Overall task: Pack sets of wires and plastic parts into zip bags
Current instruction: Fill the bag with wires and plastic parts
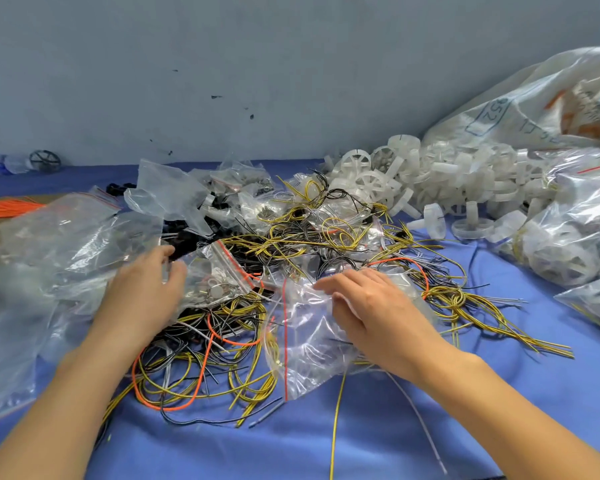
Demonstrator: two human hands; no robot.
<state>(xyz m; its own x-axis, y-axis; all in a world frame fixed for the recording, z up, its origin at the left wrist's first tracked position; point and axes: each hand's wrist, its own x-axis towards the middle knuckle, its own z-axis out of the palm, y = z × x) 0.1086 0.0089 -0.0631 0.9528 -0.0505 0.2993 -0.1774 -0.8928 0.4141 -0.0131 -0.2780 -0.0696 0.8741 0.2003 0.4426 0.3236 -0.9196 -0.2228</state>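
- Tabletop (378,438): one, covered in blue cloth, carrying everything listed below.
- Woven sack (520,102): one, translucent white with printed marks, lying far right against the grey wall; I cannot make out its contents.
- Large clear bags (42,271): a crumpled heap on my left, count unclear. The contents are blurred.
- Loose white plastic wheels (430,181): one spoked, hubbed pile at the sack's mouth, too many to count.
- Packed bags of wheels (568,247): several along the right edge, each holding white wheels. Yellow wire shows in some.
- Wires (312,233): one tangled heap at centre. It is mostly yellow and black, with a few orange and white strands, spreading from the wheels to my wrists.
- Zip bags with red seal strips: two nearest me. One (309,344) is clear and lies on the wires under my right hand. The other (222,278) holds small pale parts and sits just beside my left hand.
- Hands: two, held apart.
  - The left hand (146,289) reaches the small-parts bag. It is blurred, so I cannot tell its grip.
  - The right hand (371,306) lies across the clear bag with the thumb hidden, so I cannot tell whether it pinches.
- Orange wire bundle (7,207): one, far left.
- Bottle (4,164) and dark wheel (45,161): one each, by the wall.
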